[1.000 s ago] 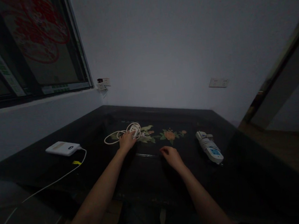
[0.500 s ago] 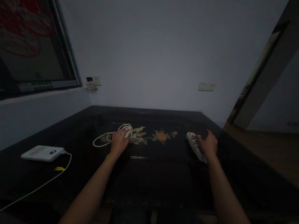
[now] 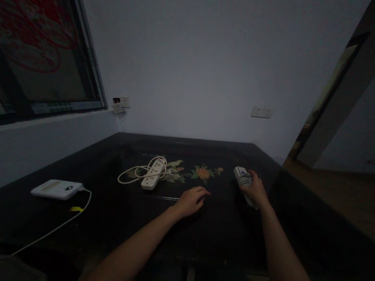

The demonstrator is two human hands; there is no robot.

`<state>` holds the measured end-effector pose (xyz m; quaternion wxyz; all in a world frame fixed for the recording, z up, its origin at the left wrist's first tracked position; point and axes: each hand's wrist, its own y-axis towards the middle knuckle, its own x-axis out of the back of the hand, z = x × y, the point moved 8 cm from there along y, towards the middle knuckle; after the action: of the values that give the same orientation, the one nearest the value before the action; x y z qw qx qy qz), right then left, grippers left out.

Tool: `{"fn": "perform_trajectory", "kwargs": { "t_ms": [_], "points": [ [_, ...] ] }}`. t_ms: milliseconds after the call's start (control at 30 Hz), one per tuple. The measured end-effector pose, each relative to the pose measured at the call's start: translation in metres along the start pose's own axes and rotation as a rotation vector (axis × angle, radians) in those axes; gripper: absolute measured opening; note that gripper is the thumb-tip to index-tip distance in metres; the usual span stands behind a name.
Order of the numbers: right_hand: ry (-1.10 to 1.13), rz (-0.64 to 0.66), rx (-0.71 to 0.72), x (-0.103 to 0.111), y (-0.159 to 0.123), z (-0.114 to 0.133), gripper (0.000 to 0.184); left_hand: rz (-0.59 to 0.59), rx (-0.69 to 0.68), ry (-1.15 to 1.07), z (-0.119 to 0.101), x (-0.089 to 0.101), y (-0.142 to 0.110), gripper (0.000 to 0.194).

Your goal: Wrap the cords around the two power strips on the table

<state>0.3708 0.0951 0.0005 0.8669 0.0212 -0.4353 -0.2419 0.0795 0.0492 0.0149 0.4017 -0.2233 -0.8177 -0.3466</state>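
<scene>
My left hand is over the middle of the dark table, its fingers loosely bent and apart, with nothing visible in it. Behind it to the left, a white power strip lies with its cord looped loosely across it. On the right, my right hand is closed around a second white power strip, whose cord is wound tightly around its body. My palm and fingers cover part of that strip, and its near end shows below the hand.
At the left lies a white power bank with a white cable trailing off the table. A yellow scrap is beside the cable. Wall sockets are above the back edge, and a window is at the left.
My left hand has let go of the loosely looped power strip and moved right and nearer. My right hand has closed around the wound power strip. The view has shifted slightly.
</scene>
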Motion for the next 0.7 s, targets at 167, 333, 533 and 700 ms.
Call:
{"fn": "perform_trajectory", "kwargs": {
  "t_ms": [167,333,533,700],
  "points": [
    [0.517,-0.148,0.029,-0.003,-0.014,0.035,0.087,-0.091,0.098,-0.105,0.015,0.008,-0.006,0.037],
    [0.861,-0.192,0.058,-0.036,-0.047,0.101,0.089,-0.239,0.263,-0.348,0.04,0.013,-0.005,0.036],
    [1.113,-0.106,0.171,-0.068,-0.086,0.157,0.09,-0.158,0.211,-0.465,0.032,0.001,-0.006,0.059],
    [1.115,-0.051,0.283,-0.064,-0.096,0.159,0.064,-0.183,0.326,-0.444,0.044,-0.002,-0.01,0.056]
  ]
}}
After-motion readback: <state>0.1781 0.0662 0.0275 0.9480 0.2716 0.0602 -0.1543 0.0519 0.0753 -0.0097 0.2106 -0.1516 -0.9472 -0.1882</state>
